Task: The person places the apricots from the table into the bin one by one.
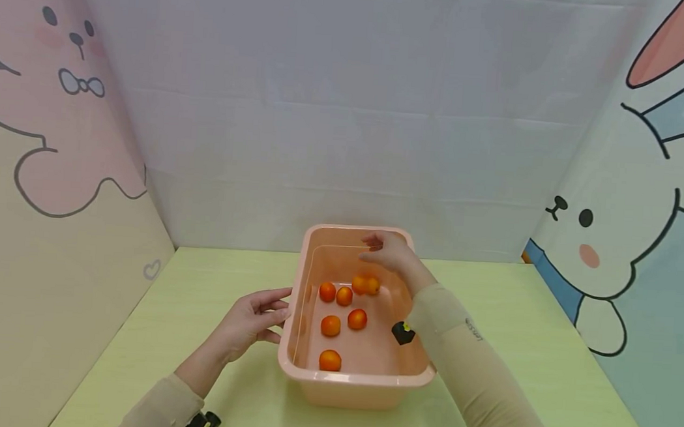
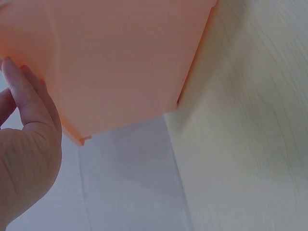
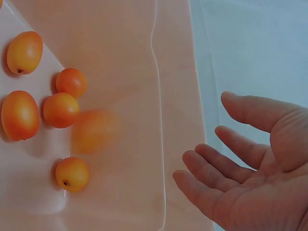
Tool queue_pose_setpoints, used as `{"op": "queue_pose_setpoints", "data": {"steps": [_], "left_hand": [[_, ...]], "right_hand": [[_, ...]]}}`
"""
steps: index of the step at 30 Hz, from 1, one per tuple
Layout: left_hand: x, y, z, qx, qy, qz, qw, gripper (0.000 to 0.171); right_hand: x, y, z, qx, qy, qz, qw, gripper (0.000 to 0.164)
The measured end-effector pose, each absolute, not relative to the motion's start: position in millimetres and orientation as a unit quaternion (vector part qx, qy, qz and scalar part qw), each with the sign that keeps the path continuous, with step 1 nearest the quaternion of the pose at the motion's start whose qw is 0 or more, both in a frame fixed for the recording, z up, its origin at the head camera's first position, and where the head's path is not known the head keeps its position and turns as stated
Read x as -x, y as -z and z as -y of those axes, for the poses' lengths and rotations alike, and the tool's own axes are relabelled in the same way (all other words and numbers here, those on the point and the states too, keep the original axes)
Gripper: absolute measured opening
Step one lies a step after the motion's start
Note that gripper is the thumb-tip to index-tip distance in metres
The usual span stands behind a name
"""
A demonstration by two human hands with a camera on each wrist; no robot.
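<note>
A peach-coloured plastic basin point(image 1: 354, 390) with a wide rim stands on the table. Several small orange-red fruits, such as this one point(image 1: 330, 326), lie on its floor. One fruit point(image 3: 96, 131) is blurred in the right wrist view, apart from the right hand and close to the others. My right hand point(image 1: 391, 252) hovers over the far end of the basin, fingers spread loosely and holding nothing. At the basin's left side, my left hand point(image 1: 250, 322) touches the wall by the rim with mostly straight fingers. From the left wrist, these fingers point(image 2: 26, 94) appear against the outer wall.
The pale yellow-green table point(image 1: 196, 296) extends to both sides of the basin. Behind it hangs a plain whitish cloth point(image 1: 347, 122). Side panels carry cartoon animals, a rabbit point(image 1: 616, 243) among them. Black devices, including this one point(image 1: 202, 424), sit at both wrists.
</note>
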State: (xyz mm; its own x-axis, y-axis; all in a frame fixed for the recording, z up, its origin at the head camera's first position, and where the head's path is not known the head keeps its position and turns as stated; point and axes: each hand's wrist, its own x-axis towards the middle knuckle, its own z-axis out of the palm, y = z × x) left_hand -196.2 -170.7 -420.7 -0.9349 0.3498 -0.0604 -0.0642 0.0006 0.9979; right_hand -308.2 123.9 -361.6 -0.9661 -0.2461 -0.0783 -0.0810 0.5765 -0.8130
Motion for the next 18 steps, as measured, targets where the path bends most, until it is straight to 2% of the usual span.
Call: {"op": "queue_pose_setpoints", "data": {"steps": [9,18], "left_hand": [[196,419,171,-0.100,-0.692,-0.699,0.147,0.059],[197,417,174,-0.122,-0.671,-0.716,0.145,0.058]], "right_hand": [[299,347,-126,0.101,0.461,-0.877,0.084,0.051],[267,304,-148,0.194,0.517,-0.831,0.064,0.046]]}}
